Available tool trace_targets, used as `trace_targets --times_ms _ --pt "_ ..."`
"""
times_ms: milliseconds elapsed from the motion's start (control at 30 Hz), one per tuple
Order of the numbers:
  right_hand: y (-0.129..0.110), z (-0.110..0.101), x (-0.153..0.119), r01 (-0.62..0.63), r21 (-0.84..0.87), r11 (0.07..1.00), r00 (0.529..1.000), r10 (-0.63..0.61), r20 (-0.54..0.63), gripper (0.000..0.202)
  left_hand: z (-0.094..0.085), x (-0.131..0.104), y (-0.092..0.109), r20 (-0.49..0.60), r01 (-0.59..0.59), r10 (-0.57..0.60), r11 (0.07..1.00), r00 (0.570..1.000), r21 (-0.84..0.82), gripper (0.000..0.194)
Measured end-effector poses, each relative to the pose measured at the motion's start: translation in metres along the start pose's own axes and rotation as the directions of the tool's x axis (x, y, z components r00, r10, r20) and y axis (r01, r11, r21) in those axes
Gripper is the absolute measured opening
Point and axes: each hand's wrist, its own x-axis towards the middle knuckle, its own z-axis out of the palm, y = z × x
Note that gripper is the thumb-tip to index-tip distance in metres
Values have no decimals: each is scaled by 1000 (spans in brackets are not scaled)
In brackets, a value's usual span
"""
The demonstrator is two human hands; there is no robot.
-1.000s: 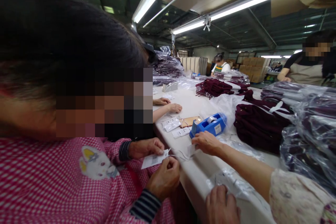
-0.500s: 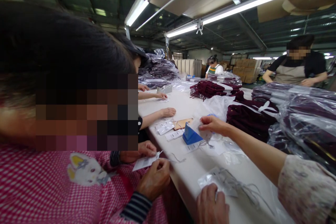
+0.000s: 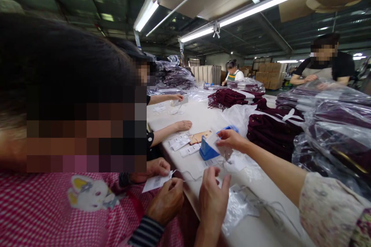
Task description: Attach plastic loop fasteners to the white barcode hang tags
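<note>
My right hand [image 3: 232, 141], reaching over the table, pinches a white hang tag [image 3: 213, 143]. It is held just in front of a blue tape-dispenser-like holder [image 3: 206, 152]. Below that hand dangles a small clear piece with a grey string, partly blurred. Raised at the table's near edge is my left hand [image 3: 213, 195], its fingers bent and apart, with nothing seen in them. Beside it, a pile of small clear plastic bags [image 3: 239, 206] lies on the white table [image 3: 203, 177], with grey strings [image 3: 272, 208] to the right.
On my left a co-worker in a pink checked garment [image 3: 95, 216] handles a white tag [image 3: 157, 181]. More tags [image 3: 179, 141] and a phone [image 3: 199, 136] lie beyond. Maroon garments [image 3: 269, 135] and plastic-wrapped stacks [image 3: 333, 123] line the right. Further co-workers' hands [image 3: 183, 125] rest across the table.
My left hand has lifted off the plastic bags and moved up and left. My right hand still holds the tag, shifted slightly left. A co-worker's hand at the back has moved.
</note>
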Motion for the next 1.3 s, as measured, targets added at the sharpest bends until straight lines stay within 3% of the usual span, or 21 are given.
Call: trace_targets --times_ms 133,233,333,433,533,600,767,967,1033,1133,1300 --pt "4 16 3 49 -147 988 993 -33 111 19 0 0 -6 -18 20 -20 1000 1000 16 37" --pt "11 29 -1 108 -219 970 974 -59 220 19 10 -3 -6 -88 74 -70 997 994 35 26" --pt "16 39 -8 158 -258 953 959 -86 271 17 40 -2 3 -167 134 -123 989 978 60 16" --pt "15 39 -16 158 -278 947 974 -103 204 15 84 8 19 -200 164 -147 984 969 70 14" --pt "12 28 -22 73 -269 960 996 -55 71 12 119 19 33 -203 170 -154 983 967 65 12" --pt "12 19 -26 -44 -247 968 998 52 27 12 130 23 38 -205 173 -159 983 966 56 10" --pt "22 18 -34 -372 -196 907 915 394 87 23 129 23 41 -216 180 -169 983 962 29 4" --pt "28 34 -32 -566 -141 812 809 580 96 29 130 23 42 -236 183 -173 983 956 22 7" --pt "29 34 -30 -588 -132 798 793 601 100 31 131 24 42 -238 184 -175 983 955 18 9" --pt "31 34 -30 -564 -130 815 813 576 84 29 133 23 42 -243 187 -179 982 953 11 10" --pt "36 29 -38 -423 -161 892 900 434 36 26 134 22 44 -260 197 -187 980 947 12 17"
